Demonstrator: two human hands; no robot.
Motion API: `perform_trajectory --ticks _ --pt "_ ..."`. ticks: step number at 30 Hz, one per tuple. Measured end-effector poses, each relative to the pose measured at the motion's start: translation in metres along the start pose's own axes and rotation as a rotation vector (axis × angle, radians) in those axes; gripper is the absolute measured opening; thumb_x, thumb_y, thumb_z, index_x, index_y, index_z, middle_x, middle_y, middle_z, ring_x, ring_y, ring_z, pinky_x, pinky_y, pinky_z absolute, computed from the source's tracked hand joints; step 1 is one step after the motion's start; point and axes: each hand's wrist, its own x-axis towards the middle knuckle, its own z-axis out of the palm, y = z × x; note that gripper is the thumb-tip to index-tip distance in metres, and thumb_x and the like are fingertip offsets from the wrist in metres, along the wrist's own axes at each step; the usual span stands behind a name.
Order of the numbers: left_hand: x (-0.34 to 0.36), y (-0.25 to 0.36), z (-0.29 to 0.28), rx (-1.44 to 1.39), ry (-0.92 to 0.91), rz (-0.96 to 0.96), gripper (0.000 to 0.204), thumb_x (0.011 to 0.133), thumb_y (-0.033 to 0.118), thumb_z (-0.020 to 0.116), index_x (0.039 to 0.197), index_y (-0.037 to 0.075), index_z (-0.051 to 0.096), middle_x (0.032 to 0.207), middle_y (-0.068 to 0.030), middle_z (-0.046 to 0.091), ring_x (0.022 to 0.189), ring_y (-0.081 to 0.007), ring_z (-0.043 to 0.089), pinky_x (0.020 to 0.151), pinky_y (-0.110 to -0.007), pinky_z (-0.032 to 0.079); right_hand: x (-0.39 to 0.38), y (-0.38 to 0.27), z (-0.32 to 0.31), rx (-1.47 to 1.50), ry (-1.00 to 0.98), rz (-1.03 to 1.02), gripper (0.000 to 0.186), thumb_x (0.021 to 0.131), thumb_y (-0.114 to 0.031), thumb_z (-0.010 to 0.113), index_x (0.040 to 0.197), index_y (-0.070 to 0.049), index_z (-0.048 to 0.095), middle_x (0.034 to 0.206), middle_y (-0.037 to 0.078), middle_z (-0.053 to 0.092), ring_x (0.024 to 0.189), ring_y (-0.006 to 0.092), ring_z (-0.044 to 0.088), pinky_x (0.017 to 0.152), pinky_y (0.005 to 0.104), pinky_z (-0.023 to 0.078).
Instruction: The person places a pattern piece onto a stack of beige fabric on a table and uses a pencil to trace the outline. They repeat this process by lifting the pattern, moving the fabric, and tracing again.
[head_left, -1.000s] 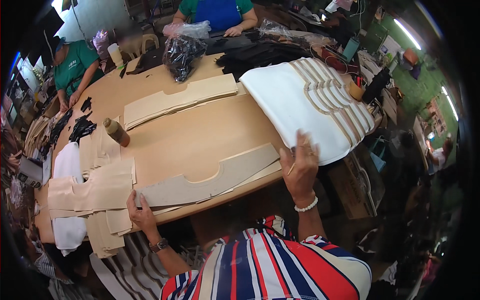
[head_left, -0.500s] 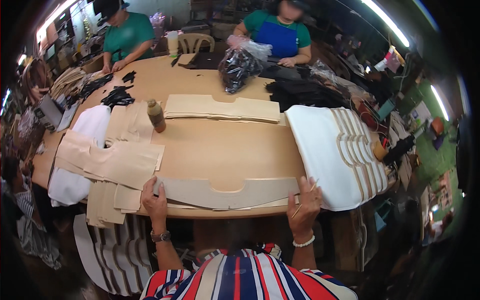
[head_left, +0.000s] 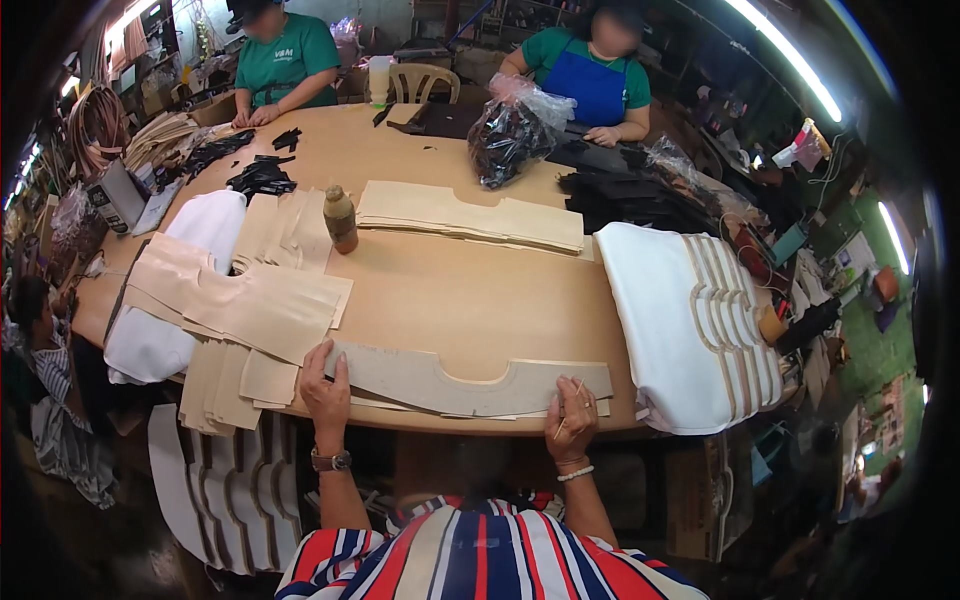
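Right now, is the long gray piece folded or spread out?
Spread out: the gray piece lies in one long strip, left hand and right hand near opposite ends.

This one view looks from the head of the person, by the left one of two wide fisheye cameras. It faces forward and steeply down over the large light-brown smooth table (head_left: 450, 290). Nearest to it is the person's own red, white and navy striped shirt (head_left: 480, 560), below. The bare left hand (head_left: 325, 390) and bare right hand (head_left: 573, 418) are near, at the table's near edge. The far edge, well apart, appears small. The picture is upright; straight lines bend toward the dark rim.
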Motion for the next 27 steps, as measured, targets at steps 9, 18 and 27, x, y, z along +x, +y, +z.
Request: perform_trajectory --ticks 9,18,27 --pt "0.001 -0.001 0.001 -0.001 0.009 0.006 0.025 0.081 0.006 0.061 0.104 -0.005 0.060 0.103 -0.0181 0.061 0.095 -0.0331 0.058 0.085 -0.038 0.046 0.001 -0.003 0.000 0.000 -0.002 0.016 0.027 0.080 -0.010 0.055 0.105 -0.001 0.060 0.104 0.016 0.064 0.103 0.0359 0.058 0.093 0.0452 0.041" --pt "0.002 -0.001 0.002 0.043 0.017 0.022 0.024 0.080 0.005 0.060 0.102 -0.005 0.061 0.101 -0.0188 0.062 0.093 -0.0342 0.059 0.083 -0.038 0.046 0.010 -0.026 -0.042 -0.150 0.060 -0.126 0.031 0.082 -0.010 0.057 0.112 0.000 0.056 0.116 0.020 0.057 0.114 0.0396 0.050 0.101 0.0499 0.032" --pt "0.002 -0.003 0.002 0.017 0.038 0.012 0.021 0.081 0.004 0.059 0.100 -0.005 0.061 0.098 -0.0179 0.063 0.092 -0.0330 0.060 0.083 -0.037 0.047 0.034 0.005 -0.103 -0.273 -0.132 0.280 0.047 0.083 -0.018 0.062 0.123 0.002 0.050 0.117 0.022 0.057 0.115 0.0382 0.050 0.103 0.0527 0.029"
